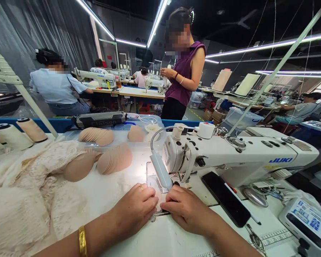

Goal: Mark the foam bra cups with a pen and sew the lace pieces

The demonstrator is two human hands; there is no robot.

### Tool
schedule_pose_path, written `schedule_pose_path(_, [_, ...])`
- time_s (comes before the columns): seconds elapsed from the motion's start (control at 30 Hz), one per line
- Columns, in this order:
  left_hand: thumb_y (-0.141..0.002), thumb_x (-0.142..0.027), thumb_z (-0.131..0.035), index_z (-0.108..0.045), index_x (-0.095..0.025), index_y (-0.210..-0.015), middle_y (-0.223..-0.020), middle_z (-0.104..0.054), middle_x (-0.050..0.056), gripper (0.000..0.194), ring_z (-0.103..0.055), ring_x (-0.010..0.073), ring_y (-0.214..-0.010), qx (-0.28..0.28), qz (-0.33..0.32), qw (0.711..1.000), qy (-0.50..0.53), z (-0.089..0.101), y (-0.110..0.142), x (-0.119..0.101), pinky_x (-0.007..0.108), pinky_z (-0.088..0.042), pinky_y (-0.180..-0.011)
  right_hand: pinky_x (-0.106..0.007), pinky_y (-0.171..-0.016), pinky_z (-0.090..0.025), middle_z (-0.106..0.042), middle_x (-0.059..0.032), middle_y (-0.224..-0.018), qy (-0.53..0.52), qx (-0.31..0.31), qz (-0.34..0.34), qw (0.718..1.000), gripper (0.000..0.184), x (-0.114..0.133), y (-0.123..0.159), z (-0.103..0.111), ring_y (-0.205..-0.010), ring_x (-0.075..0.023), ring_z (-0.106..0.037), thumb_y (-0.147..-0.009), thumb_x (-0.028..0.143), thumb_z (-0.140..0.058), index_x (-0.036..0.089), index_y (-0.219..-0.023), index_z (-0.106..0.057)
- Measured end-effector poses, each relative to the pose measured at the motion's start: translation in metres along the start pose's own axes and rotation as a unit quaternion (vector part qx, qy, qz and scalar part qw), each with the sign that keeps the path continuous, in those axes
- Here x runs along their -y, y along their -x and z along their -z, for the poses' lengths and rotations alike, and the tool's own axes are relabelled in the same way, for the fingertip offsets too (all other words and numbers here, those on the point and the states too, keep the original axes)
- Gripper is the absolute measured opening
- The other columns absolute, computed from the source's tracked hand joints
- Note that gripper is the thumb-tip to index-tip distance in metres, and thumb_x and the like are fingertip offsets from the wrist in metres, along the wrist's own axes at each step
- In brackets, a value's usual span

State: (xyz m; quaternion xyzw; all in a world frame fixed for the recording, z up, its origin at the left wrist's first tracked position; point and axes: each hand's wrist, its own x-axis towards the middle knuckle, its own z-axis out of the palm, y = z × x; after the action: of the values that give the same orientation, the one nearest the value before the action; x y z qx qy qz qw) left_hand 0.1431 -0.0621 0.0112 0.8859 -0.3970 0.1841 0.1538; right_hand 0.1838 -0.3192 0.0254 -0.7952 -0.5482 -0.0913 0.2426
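Note:
A white sewing machine [219, 157] stands on the table, and both my hands are at the front of its needle area. Between them lies a pale piece of fabric [155, 185], mostly covered by my fingers and the lamp. My left hand [139, 207] is closed, its curled fingertips on the left side of the fabric. From the right, my right hand [183, 207] pinches the fabric's other edge, thumb and forefinger together. A lit lamp [160, 171] on a bendable neck hangs just beyond my fingers. Needle and presser foot are largely hidden.
Stacked beige cup-shaped pieces [115, 159] and cream lace [24, 210] lie left. Thread cones [32, 130] stand at far left. A black phone [226, 198] and a white device [306, 221] lie right. A person in purple [186, 71] stands behind the table; others sit farther back.

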Motion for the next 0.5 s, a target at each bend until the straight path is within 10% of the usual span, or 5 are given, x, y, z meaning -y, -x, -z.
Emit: schedule_pose_path(0.5, [-0.102,-0.017,-0.053,-0.064,-0.021,-0.094,-0.100,-0.076,0.006,0.015,-0.066,0.0265,-0.089,0.024,-0.029,0.999,0.000,0.006,-0.029,0.025,0.041,-0.049,-0.081,-0.030,-0.064,-0.040,-0.069,-0.0064,-0.103,0.058,-0.005,-0.086,0.995,0.031,-0.008,0.001,-0.011,-0.087,-0.0231,-0.063,-0.100,0.009,-0.054,0.022,-0.124,-0.068])
